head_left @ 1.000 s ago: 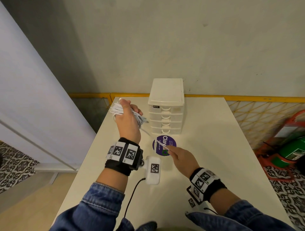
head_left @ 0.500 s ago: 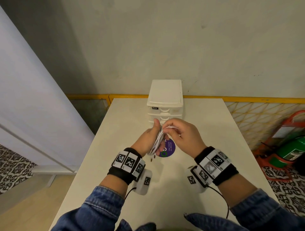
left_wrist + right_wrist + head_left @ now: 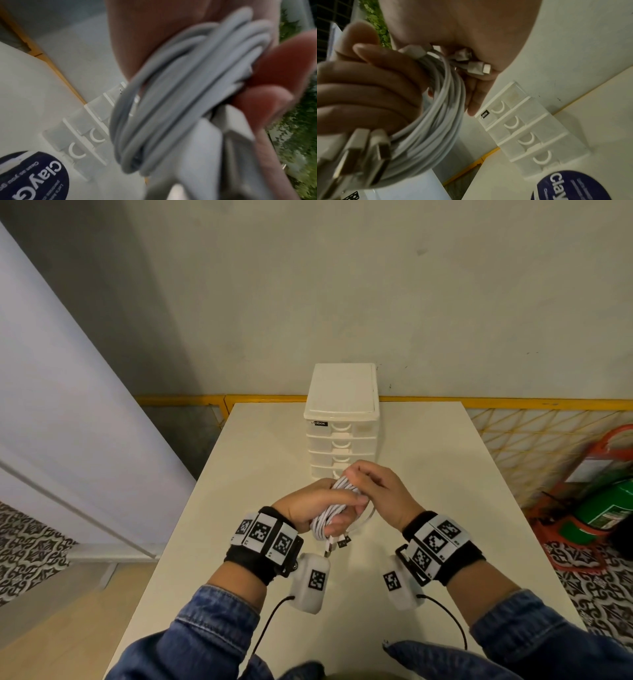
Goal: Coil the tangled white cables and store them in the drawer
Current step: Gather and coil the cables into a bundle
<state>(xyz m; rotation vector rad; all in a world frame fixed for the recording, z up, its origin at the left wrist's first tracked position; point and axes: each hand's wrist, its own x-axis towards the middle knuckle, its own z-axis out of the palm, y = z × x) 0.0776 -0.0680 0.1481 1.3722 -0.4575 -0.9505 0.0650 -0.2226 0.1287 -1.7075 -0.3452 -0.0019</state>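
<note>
Hands drawn nearer; left hand (image 3: pixel 310 503), right hand (image 3: pixel 380 491) grip smooth round-looped cables (image 3: pixel 330 513).

plain pale plaster wall (image 3: pixel 376 285) across the top of the frame, marked with a few small dark specks. below it, a yellow rail (image 3: pixel 513 402) running left to right. at the left, a large pale panel (image 3: pixel 61 412) leaning diagonally, grey shadow beside it. cream table (image 3: pixel 428 474) in the centre, lit evenly. lower left, beige floor (image 3: pixel 68 621) and black-and-white patterned tiles (image 3: pixel 24 549); same tiles lower right. at right, yellow lattice (image 3: pixel 520 446), then an orange stand (image 3: pixel 599 460) and a green cylinder (image 3: pixel 606 508).
</note>
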